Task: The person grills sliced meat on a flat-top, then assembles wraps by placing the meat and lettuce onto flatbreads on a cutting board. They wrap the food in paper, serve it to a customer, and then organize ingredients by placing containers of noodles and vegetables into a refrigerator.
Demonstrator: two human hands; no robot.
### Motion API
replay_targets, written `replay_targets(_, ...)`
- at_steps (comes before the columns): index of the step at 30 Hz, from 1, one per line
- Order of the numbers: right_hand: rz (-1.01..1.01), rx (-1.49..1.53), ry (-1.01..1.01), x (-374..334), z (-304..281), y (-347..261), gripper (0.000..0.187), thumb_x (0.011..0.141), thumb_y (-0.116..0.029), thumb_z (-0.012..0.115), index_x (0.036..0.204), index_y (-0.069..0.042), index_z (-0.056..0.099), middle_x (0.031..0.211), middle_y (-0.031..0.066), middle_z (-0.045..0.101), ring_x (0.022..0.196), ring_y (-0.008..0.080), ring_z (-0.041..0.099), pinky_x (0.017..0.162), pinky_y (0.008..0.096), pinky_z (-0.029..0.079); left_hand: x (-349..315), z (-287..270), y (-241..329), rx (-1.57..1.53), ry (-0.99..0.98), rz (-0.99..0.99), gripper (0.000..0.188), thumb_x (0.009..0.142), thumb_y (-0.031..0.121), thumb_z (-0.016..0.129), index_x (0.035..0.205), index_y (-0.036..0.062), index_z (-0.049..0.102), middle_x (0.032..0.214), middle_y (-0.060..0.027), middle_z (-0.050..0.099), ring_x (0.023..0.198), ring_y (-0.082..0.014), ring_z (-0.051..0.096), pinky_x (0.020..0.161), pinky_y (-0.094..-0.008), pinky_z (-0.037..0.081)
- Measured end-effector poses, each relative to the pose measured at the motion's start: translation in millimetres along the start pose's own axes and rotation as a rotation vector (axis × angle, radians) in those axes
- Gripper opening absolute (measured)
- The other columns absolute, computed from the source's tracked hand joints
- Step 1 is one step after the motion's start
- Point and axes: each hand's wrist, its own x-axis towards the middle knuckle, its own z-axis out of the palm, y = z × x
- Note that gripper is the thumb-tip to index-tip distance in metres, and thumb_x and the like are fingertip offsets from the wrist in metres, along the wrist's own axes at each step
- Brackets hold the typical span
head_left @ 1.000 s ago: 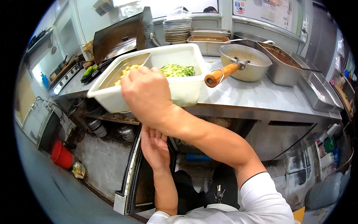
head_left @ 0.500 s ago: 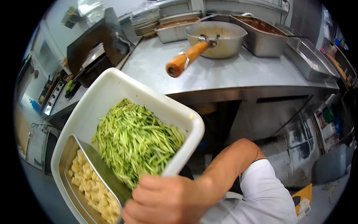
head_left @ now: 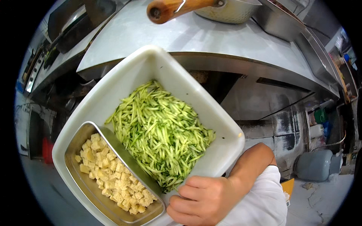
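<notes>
A white plastic tub [head_left: 205, 88] fills the middle of the head view, held in front of the counter. Inside it lies a heap of shredded green cucumber or zucchini [head_left: 162, 139]. A narrow stainless pan [head_left: 96, 188] of pale yellow cubes [head_left: 113, 173], perhaps tofu or potato, sits along the tub's near left side. My right hand [head_left: 205, 199] has its fingers curled over the tub's near right rim, close to the pan's end. My left hand is out of view.
Ahead is a steel counter [head_left: 124, 34]. On it stand a pot [head_left: 233, 11] whose wooden handle [head_left: 181, 7] juts toward me, a deep steel pan [head_left: 279, 22] and a steel tray [head_left: 320, 56]. A grey-blue plastic jug [head_left: 313, 165] stands on the floor at right.
The view has tipped downward, so the counter and pot sit higher in the picture. The tub and my right hand appear farther right, and more of the cubes' pan shows.
</notes>
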Motion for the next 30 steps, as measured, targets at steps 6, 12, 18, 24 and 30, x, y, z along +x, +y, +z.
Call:
replay_targets(6,-0.009,-0.121,0.002,5.4,-8.9,-6.7,0.02,0.074,-0.021,0.062,0.081,-0.003,0.062,0.075,0.0038,0.051,0.063,0.0176,0.049,0.054,0.0302,0.035,-11.1,-21.1,-8.4,0.017,0.049,-0.071,0.052,0.106,0.044,0.039,0.141,0.0064,0.048,0.141,-0.01,0.055,0.13,-0.028,0.052,0.106,-0.0427,0.047)
replay_targets(12,-0.082,-0.156,-0.195,15.7,-41.6,-2.7,0.021,0.072,-0.02,0.062,0.083,-0.002,0.062,0.074,0.0032,0.048,0.063,0.0168,0.047,0.054,0.0295,0.034,-11.7,-32.3,-12.1,0.017,0.055,-0.111,0.052,0.106,0.044,0.039,0.141,0.0064,0.048,0.141,-0.0106,0.054,0.13,-0.0283,0.052,0.106,-0.0431,0.047)
replay_targets(18,-0.104,-0.234,-0.295,36.3,-24.5,-11.8,0.02,0.072,-0.023,0.059,0.079,-0.005,0.058,0.072,0.0023,0.043,0.061,0.016,0.046,0.053,0.0289,0.034,-12.2,-54.0,-7.5,0.007,0.101,-0.158,0.053,0.106,0.045,0.039,0.142,0.0065,0.048,0.142,-0.0112,0.054,0.13,-0.0287,0.052,0.106,-0.0436,0.047)
replay_targets(24,0.019,-0.031,-0.554,55.0,-22.3,-16.9,0.017,0.073,-0.023,0.059,0.08,-0.007,0.057,0.072,0.0039,0.047,0.058,0.0167,0.048,0.05,0.0302,0.038,-23.7,-76.6,-3.0,0.014,0.134,-0.175,0.054,0.106,0.045,0.039,0.142,0.0065,0.048,0.142,-0.0118,0.054,0.13,-0.029,0.052,0.106,-0.044,0.047)
replay_targets(30,0.166,0.058,-0.585,-9.3,11.0,18.8,0.02,0.07,-0.019,0.065,0.081,-0.004,0.059,0.071,0.0043,0.051,0.065,0.0219,0.055,0.063,0.0391,0.045,-4.3,-99.1,-24.2,-0.025,0.091,-0.22,0.055,0.105,0.045,0.039,0.143,0.0065,0.047,0.143,-0.0123,0.053,0.13,-0.0293,0.053,0.106,-0.0445,0.047)
